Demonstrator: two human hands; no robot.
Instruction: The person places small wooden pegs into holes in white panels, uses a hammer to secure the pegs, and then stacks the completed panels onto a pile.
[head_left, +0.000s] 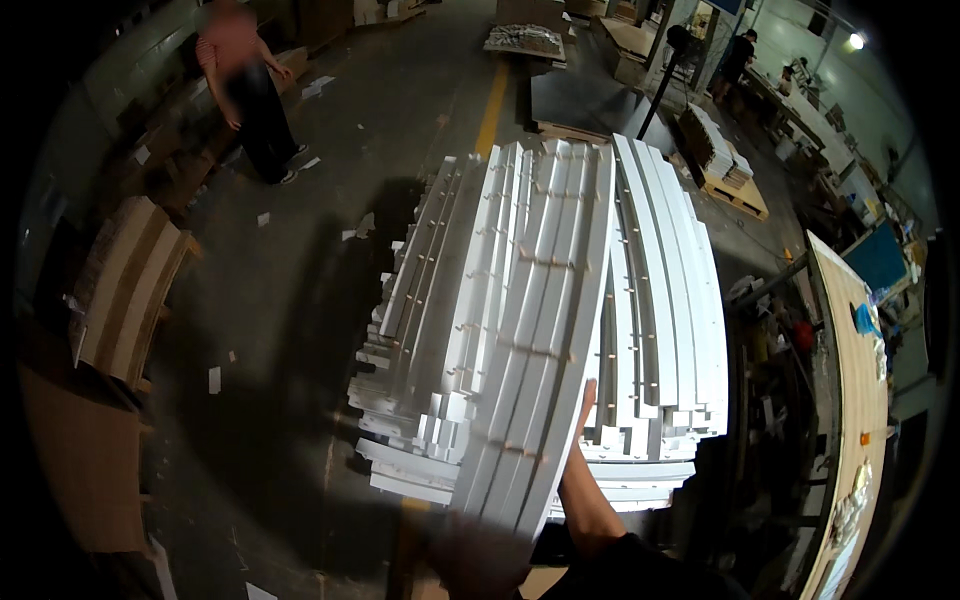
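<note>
A long bundle of white boards [540, 340], with small wood-coloured pegs across its face in rows, slants up and away from me over a stack of similar pieces. My right hand [584, 415] grips the bundle's right edge, one digit showing along the side and the rest hidden behind it. At the near end a dark, blurred shape, apparently my left hand [478, 555], is by the bundle; its fingers cannot be made out. Beneath lies the large stack of white boards [675, 300], its pieces side by side in layers, with pegs along several edges.
A person [245, 85] stands at the far left. Brown boards [130, 290] are piled on the left, and paper scraps lie on the floor. A long wooden worktop [850, 400] runs along the right. Behind the stack is a dark flat sheet [585, 103]; a loaded pallet [735, 195] stands right of it.
</note>
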